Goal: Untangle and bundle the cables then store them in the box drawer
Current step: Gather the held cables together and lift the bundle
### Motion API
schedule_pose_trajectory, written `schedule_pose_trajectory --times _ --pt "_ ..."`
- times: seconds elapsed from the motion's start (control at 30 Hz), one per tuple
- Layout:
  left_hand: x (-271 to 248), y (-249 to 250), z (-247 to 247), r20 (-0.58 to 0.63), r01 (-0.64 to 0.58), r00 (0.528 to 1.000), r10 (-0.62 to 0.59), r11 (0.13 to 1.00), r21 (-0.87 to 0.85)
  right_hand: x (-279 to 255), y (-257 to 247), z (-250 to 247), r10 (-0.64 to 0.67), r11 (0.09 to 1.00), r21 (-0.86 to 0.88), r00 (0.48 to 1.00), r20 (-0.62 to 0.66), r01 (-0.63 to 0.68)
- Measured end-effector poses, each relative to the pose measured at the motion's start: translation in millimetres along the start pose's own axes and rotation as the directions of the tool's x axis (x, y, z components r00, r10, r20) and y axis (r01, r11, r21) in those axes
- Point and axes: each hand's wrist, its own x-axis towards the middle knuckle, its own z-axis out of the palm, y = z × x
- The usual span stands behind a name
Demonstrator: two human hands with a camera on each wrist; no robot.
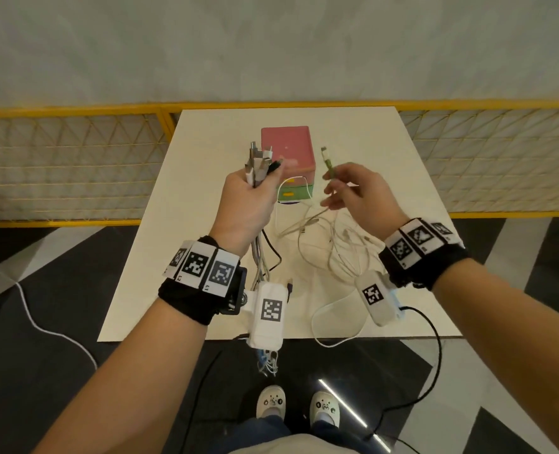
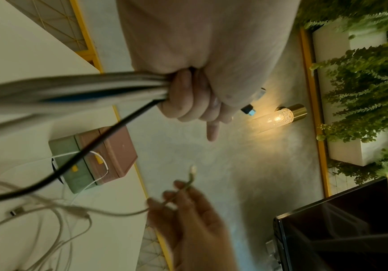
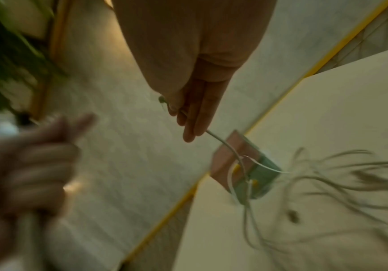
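Observation:
My left hand (image 1: 252, 198) is fisted round a bunch of cable ends (image 1: 260, 165), plugs pointing up, the cords hanging below the wrist; in the left wrist view the bundle (image 2: 72, 89) runs out of the curled fingers (image 2: 188, 99). My right hand (image 1: 353, 191) pinches a green-tipped cable (image 1: 328, 162) just under its plug, held above the table, with the other fingers loosely spread. The same cable (image 3: 220, 141) trails down from that hand (image 3: 195, 110). A tangle of white cables (image 1: 334, 244) lies on the table. The pink-topped box with drawers (image 1: 288, 158) stands behind both hands.
The white table (image 1: 386, 165) has a yellow mesh fence (image 1: 75, 165) behind and beside it. A white cord loops off the table's front edge (image 1: 334, 322). A black cord (image 1: 428, 371) and a white cord (image 1: 42, 322) run across the dark floor. My shoes (image 1: 297, 404) stand below.

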Motion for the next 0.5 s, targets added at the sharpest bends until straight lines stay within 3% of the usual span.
schedule_pose_trajectory --times 0.2,0.37,0.5 --pt "4.4 10.5 24.0 0.139 -0.07 0.988 0.06 0.995 0.068 -12.7 -54.1 1.1 -0.165 0.977 0.152 0.983 0.082 0.151" --pt "14.7 15.0 27.1 0.049 -0.165 0.985 0.167 0.985 -0.044 -13.9 -48.4 4.6 -0.112 0.985 0.147 0.987 0.119 0.094" --pt "17.4 17.4 30.4 0.057 -0.189 0.98 0.192 0.98 -0.06 -14.0 -55.4 5.5 -0.132 0.98 0.169 0.978 0.161 0.104"
